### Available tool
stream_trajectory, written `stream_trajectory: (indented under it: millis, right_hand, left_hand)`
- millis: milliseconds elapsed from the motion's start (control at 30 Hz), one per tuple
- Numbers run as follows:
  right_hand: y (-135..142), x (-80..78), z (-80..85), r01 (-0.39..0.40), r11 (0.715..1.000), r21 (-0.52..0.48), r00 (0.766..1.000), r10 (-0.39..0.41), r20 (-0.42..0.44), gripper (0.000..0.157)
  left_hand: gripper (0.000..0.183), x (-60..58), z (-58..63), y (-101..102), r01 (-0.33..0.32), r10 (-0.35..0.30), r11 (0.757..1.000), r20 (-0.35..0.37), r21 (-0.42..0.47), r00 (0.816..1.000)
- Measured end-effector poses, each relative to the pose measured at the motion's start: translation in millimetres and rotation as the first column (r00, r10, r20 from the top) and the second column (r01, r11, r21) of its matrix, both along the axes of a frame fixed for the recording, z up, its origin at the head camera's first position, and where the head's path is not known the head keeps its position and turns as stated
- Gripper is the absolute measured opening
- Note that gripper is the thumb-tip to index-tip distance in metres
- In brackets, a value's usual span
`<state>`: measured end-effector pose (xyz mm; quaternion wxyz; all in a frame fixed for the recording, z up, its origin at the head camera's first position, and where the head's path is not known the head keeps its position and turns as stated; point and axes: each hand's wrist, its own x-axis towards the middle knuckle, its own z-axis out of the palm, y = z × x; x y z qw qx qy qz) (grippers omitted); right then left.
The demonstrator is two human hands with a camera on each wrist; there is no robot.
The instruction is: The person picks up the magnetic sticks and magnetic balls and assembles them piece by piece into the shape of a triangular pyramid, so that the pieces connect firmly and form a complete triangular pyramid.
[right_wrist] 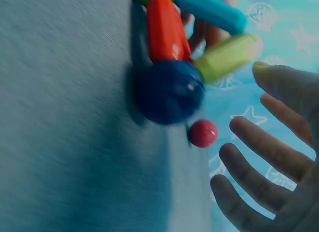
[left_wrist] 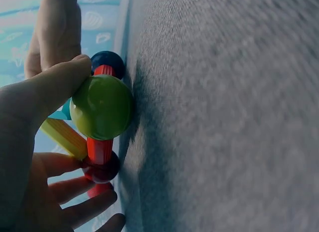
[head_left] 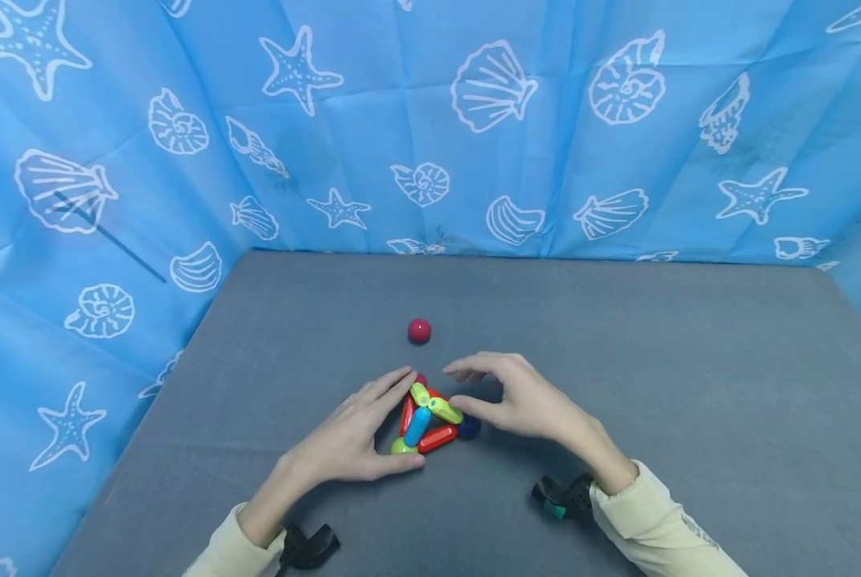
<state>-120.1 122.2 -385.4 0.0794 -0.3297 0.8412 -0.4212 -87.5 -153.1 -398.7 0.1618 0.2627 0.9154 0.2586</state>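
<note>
A small pyramid of toy building rods and balls stands on the table. Red rods (head_left: 437, 437) join a green ball (head_left: 404, 447), a dark blue ball (head_left: 468, 426) and a dark red ball (left_wrist: 101, 168) at its base. One blue rod (head_left: 417, 426) and two yellow-green rods (head_left: 445, 410) lean inward and meet at the top. My left hand (head_left: 354, 433) holds the pyramid from the left, thumb at the green ball and a fingertip at the dark red ball. My right hand (head_left: 520, 397) hovers at the right, fingers spread, its thumb close to a yellow-green rod and nothing gripped.
A loose red ball (head_left: 419, 331) lies on the grey table (head_left: 617, 344) beyond the pyramid. Blue cloth (head_left: 372, 144) printed with white shells and starfish hangs behind the table and along its left side. Black wrist devices (head_left: 563, 497) are strapped at both cuffs.
</note>
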Motion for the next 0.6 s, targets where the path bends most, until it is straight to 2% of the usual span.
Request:
stream_trajectory:
  millis: [133,267,467,600]
  right_hand:
    - [-4,-15.9,6.5,0.085,0.996,0.005,0.995,-0.084,-0.049,0.039]
    - [-13,-33.8,8.6,0.136,0.989,0.05,0.987,-0.131,-0.095,0.041]
    - [-25,-58.4,7.9,0.127,0.982,0.143,0.99,-0.118,-0.075,0.047]
    - [-33,-70.8,9.3,0.073,0.973,0.219,0.997,-0.063,-0.055,0.053]
  left_hand:
    - [0.102,-0.6,0.1,-3,-0.011,0.011,1.0,0.015,-0.004,1.0]
    - [0.102,-1.4,-0.5,-3,-0.011,0.011,1.0,0.025,-0.007,1.0]
    - [0.103,-2.7,-1.1,-3,-0.006,0.006,1.0,0.046,-0.018,0.999]
    - [0.104,-3.2,-0.8,-4,-0.009,0.011,1.0,0.058,-0.025,0.998]
